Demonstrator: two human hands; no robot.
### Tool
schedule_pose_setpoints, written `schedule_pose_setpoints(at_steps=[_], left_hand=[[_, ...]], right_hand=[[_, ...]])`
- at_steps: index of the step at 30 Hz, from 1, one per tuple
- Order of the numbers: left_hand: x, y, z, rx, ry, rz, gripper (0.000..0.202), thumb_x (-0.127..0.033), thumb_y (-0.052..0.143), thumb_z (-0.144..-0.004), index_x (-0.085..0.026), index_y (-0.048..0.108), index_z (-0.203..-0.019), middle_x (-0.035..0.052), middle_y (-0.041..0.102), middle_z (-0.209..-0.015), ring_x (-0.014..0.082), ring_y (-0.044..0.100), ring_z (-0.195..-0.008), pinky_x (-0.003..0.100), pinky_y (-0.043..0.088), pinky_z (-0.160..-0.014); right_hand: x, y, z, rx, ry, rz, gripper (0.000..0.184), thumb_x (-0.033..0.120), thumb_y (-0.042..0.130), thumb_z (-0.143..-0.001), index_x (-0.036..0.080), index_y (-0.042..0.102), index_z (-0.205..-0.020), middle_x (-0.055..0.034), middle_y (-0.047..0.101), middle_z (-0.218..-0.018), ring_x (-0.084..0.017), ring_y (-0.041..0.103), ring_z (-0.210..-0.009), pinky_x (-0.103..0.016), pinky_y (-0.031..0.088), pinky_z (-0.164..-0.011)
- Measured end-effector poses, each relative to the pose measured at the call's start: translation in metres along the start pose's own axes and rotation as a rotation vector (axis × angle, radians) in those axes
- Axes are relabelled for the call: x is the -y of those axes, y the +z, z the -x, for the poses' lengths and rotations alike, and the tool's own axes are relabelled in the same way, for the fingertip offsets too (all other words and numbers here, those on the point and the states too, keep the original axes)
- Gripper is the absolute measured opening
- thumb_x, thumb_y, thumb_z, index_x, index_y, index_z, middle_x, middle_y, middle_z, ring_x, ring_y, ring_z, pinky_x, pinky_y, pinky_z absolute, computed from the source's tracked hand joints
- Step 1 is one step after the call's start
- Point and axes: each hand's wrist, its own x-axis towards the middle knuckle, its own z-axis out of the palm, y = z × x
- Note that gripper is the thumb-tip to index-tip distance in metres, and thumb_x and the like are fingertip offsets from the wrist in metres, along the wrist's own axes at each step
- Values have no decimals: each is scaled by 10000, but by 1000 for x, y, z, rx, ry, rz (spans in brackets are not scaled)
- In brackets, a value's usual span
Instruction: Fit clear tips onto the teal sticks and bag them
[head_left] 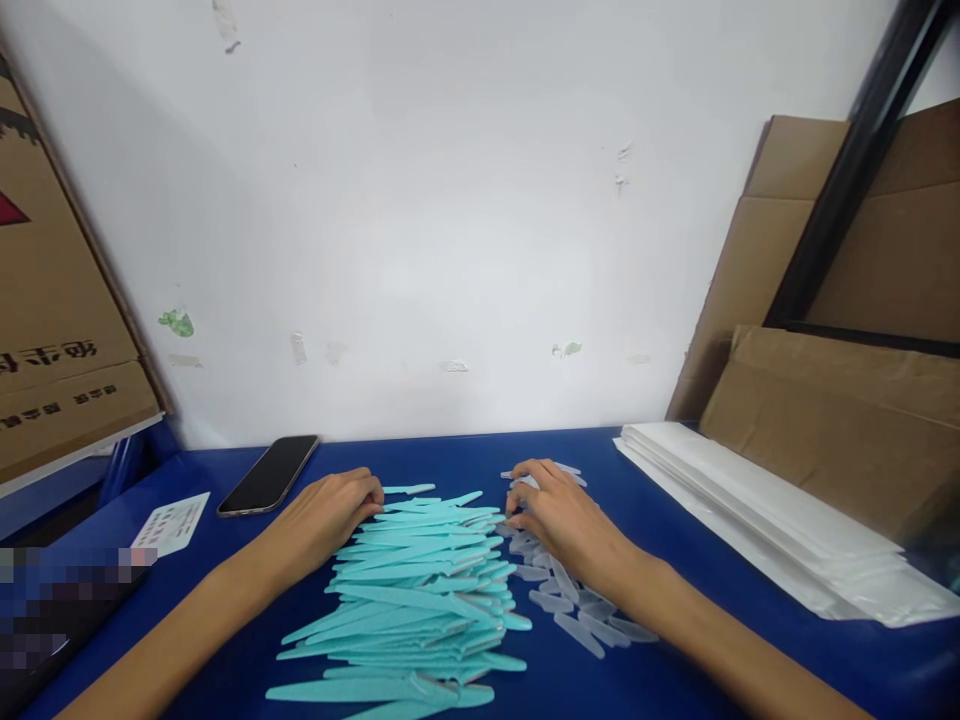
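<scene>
Right up close, here's a long heap of slim turquoise razors (420,600), crossing one another over the middle of the blue desk (450,460), their narrow ends mostly toward the left. Off to the left sits a dark object (60,640), partly blurred out, too masked to name. Just right of the heap, a scatter of translucent caps (577,632) overlaps loosely, running back under the right hand (559,515). That hand arches over them, fingers bent, thumb and forefinger close together at the heap's right edge; whether anything sits between them, I cannot tell. Across the heap, the left hand (341,505) curls narrow at its far left corner, fingertips against the end of a single razor (409,489); no telling if it's gripped. Out left, a printed card (176,522) lies flat, and beyond it a phone (271,475), screen dark. Over on the right, a stack of white sheets (757,515) runs along the desk, with brown cardboard (832,410) leaning behind. At the back, the white wall (450,200) shows peeling patches.
</scene>
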Motion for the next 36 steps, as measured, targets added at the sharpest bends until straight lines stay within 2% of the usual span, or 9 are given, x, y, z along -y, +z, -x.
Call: schedule_pose_setpoints(at_steps=[11, 15, 23, 26, 28, 31, 33, 34, 36], left_hand=[[4, 10, 1, -45, 38, -40, 301, -284, 349, -1007, -200, 615, -894, 59, 644, -897, 201, 625, -738, 296, 414, -687], [1, 10, 2, -51, 43, -88, 312, -263, 337, -1024, -201, 623, -915, 58, 645, -910, 203, 624, -739, 312, 401, -701], [-12, -2, 2, -228, 46, -106, 283, -288, 362, -1036, -201, 604, -916, 40, 626, -775, 228, 571, -695, 351, 394, -701], [-20, -6, 3, -272, 68, -29, 289, -289, 314, -1054, -203, 567, -945, 37, 636, -826, 215, 584, -731, 345, 410, -715], [-27, -7, 4, -289, 72, 49, 287, -297, 288, -1065, -205, 548, -985, 38, 637, -877, 204, 596, -768, 330, 431, -720], [-41, -8, 8, -278, 70, 142, 293, -320, 266, -1078, -212, 532, -1019, 32, 625, -897, 193, 601, -772, 316, 457, -718], [-49, -8, 11, -254, 62, 173, 278, -354, 291, -1080, -219, 532, -1054, 35, 636, -938, 195, 615, -796, 314, 472, -723], [-53, -8, 13, -242, 59, 180, 267, -378, 317, -1077, -222, 535, -1079, 40, 645, -973, 198, 624, -810, 312, 479, -722], [-58, -8, 15, -232, 68, 173, 262, -411, 363, -1068, -229, 542, -1126, 51, 656, -1047, 202, 642, -835, 308, 491, -710]], right_hand=[[-12, 4, 3, -16, -141, 194, 222, 44, 636, -873, 167, 685, -1052, -161, 613, -1266, -317, 545, -1221, -465, 479, -933], [-10, 2, 3, -56, -134, 237, 190, 53, 590, -912, 163, 681, -1037, -156, 619, -1261, -312, 562, -1182, -448, 475, -899], [8, -16, 0, -197, -47, 59, 106, 206, 502, -1015, 204, 606, -995, -67, 700, -967, -222, 662, -851, -334, 497, -699], [12, -16, 2, -189, 10, -24, 70, 244, 526, -1003, 217, 581, -969, -35, 706, -870, -181, 649, -654, -281, 456, -556], [13, -15, 3, -207, -1, -48, 77, 252, 533, -1000, 217, 586, -956, -28, 713, -857, -173, 648, -626, -277, 459, -558], [14, -13, 4, -275, -50, -107, 211, 247, 498, -1016, 209, 564, -1213, -44, 735, -913, -185, 682, -704, -272, 480, -580], [14, -14, 4, -314, -80, -120, 428, 255, 467, -1035, 206, 405, -1456, -58, 743, -961, -193, 690, -746, -271, 486, -578], [14, -14, 4, -323, -90, -109, 474, 262, 455, -1044, 216, 356, -1506, -59, 744, -966, -194, 689, -751, -274, 489, -582], [13, -15, 4, -331, -97, -70, 428, 284, 446, -1058, 249, 429, -1484, -47, 740, -917, -191, 683, -738, -280, 494, -599]])
